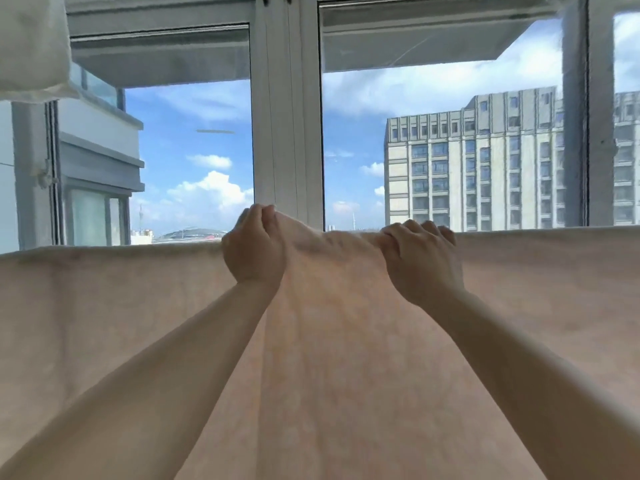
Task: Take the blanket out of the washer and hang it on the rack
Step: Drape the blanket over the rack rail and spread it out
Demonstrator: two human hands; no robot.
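Note:
A pale pink, fuzzy blanket (104,306) hangs spread across the whole width of the view, its top fold running level at about mid-height. The rack under that fold is hidden by the cloth. My left hand (254,245) pinches a raised bit of the top edge near the middle, lifting it slightly above the line. My right hand (420,258) grips the top fold just to the right, its fingers curled over the far side. Both forearms reach forward over the hanging cloth. No washer is in view.
Behind the blanket stands a large window with white frames (287,133); sky and a tall grey building (485,161) show through it. A white cloth (31,43) hangs at the top left corner, above the blanket.

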